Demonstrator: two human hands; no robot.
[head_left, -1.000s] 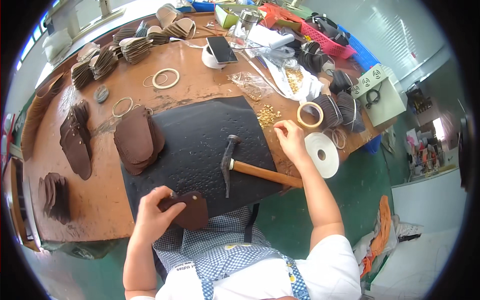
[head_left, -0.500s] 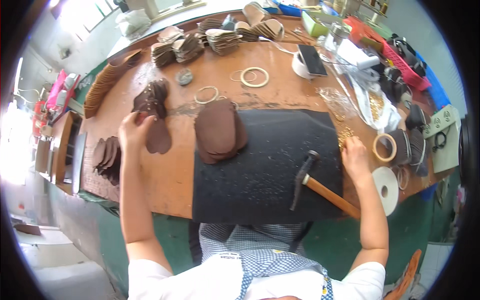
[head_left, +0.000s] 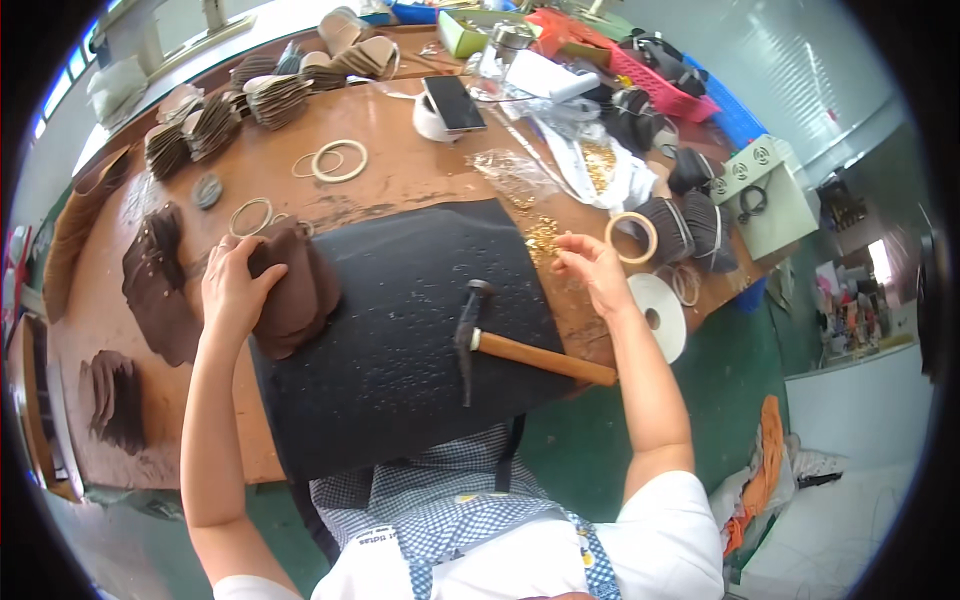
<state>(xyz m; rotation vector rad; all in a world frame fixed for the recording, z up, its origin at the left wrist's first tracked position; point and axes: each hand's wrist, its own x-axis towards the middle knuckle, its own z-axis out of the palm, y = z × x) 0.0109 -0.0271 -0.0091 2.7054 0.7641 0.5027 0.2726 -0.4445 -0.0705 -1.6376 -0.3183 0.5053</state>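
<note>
Left fingers [head_left: 262,275] are pressing flat on the brown leather stack [head_left: 295,295], spread over it, not curled under any piece. Right fingers [head_left: 572,262] are pinching at the gold rivets [head_left: 543,238] at the mat's [head_left: 400,330] right edge; can't tell if one is actually gripped. The stack is sitting on the mat's left edge, long axis running roughly toward the far side of the bench [head_left: 400,180]. The hammer [head_left: 500,340] is lying free on the mat, head toward the far side, handle pointing right toward the person. Progress, judging by layout: more leather is lying off-mat at left [head_left: 155,285], nothing is positioned mid-mat, so most of the stack looks unworked.
</note>
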